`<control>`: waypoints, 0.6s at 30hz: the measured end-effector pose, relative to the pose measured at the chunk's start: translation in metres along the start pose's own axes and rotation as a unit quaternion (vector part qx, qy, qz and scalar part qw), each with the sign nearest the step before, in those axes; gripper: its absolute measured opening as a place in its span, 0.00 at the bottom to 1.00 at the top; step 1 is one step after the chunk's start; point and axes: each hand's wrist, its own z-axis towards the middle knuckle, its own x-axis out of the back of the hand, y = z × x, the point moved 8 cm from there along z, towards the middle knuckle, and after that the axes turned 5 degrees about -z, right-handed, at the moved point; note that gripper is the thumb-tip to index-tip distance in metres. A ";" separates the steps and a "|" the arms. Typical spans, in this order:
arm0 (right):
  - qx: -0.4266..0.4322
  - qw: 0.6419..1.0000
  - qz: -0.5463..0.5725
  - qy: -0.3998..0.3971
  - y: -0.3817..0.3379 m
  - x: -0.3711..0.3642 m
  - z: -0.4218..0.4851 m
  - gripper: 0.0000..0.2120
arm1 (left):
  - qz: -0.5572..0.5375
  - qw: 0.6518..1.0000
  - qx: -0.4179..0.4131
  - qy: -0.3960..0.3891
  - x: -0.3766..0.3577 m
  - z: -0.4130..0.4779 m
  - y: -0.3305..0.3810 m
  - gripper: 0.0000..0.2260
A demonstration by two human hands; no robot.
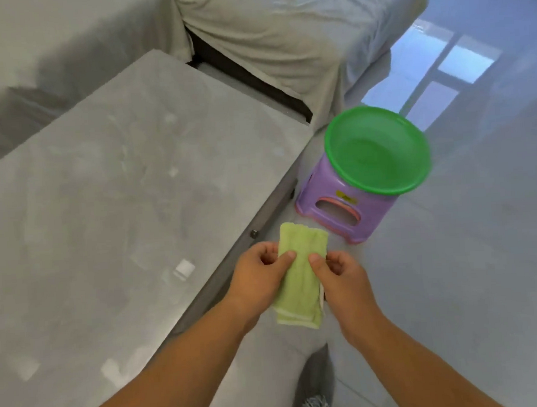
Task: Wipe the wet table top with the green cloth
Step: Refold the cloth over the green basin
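The left hand (262,274) and the right hand (339,276) are close together, each pinching one long side of the green cloth (298,277), which hangs folded in the air just past the table top (118,187), not on it yet. The cloth looks soft, light and floppy, maybe damp, so I think it is best bunched or laid flat under one palm and pressed down to wipe. I count one cloth, one grey table, one green basin (377,149) sitting on one purple stool (333,208), and one covered sofa (282,39) behind.
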 end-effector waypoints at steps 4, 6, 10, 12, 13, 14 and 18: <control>0.070 0.996 -0.032 0.034 -0.014 0.070 0.077 0.22 | 0.012 1.000 0.011 -0.024 -0.088 0.072 0.010 0.11; 0.097 0.994 -0.043 0.035 -0.019 0.096 0.114 0.26 | 0.020 0.999 0.014 -0.030 -0.122 0.104 0.013 0.09; 0.108 0.990 -0.075 0.052 -0.018 0.128 0.177 0.28 | 0.027 0.999 0.011 -0.015 -0.169 0.158 0.018 0.05; 0.104 0.990 -0.083 0.054 -0.014 0.135 0.206 0.25 | 0.038 0.999 -0.002 -0.009 -0.184 0.185 0.020 0.05; 0.101 0.990 -0.085 0.055 -0.012 0.137 0.220 0.24 | 0.046 0.999 -0.012 -0.010 -0.190 0.197 0.023 0.05; 0.098 0.990 -0.088 0.055 -0.010 0.138 0.234 0.23 | 0.055 0.998 -0.019 -0.016 -0.196 0.209 0.025 0.05; 0.094 0.990 -0.096 0.039 -0.007 0.132 0.280 0.30 | 0.091 0.993 -0.038 -0.058 -0.212 0.254 0.028 0.03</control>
